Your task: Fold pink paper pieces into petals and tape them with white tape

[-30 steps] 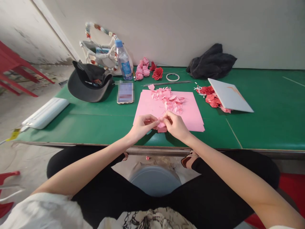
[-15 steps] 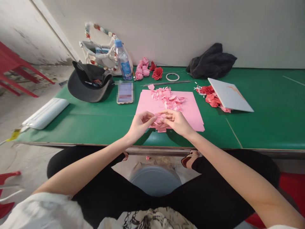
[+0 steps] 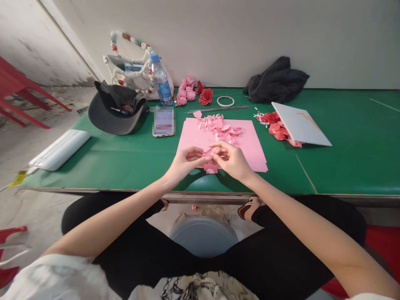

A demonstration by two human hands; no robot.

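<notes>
Between my fingertips is a small folded piece of pink paper (image 3: 208, 152), partly hidden by the fingers. My left hand (image 3: 189, 161) pinches it from the left, thumb pointing inward. From the right, my right hand (image 3: 229, 158) pinches the same piece with thumb and fingertips. Both hands are just above the front edge of a stack of pink paper sheets (image 3: 251, 146). On the stack, beyond my hands, lie several cut and curled pink paper pieces (image 3: 229, 132). A small pink scrap (image 3: 212, 170) shows under my hands at the stack's front edge.
On the green table (image 3: 125, 171) stand a water bottle (image 3: 163, 83), a phone (image 3: 164, 122), a dark cap (image 3: 117, 112) and a beaded bag (image 3: 131, 68). Farther back are pink paper flowers (image 3: 186, 91), red paper roses (image 3: 205, 96), a tape roll (image 3: 225, 101) and a white board (image 3: 301, 124) over red paper.
My fingers have shifted slightly on the pink paper piece. The left thumb has moved a little to the right, and the right fingers are more curled. Other things stay put.
</notes>
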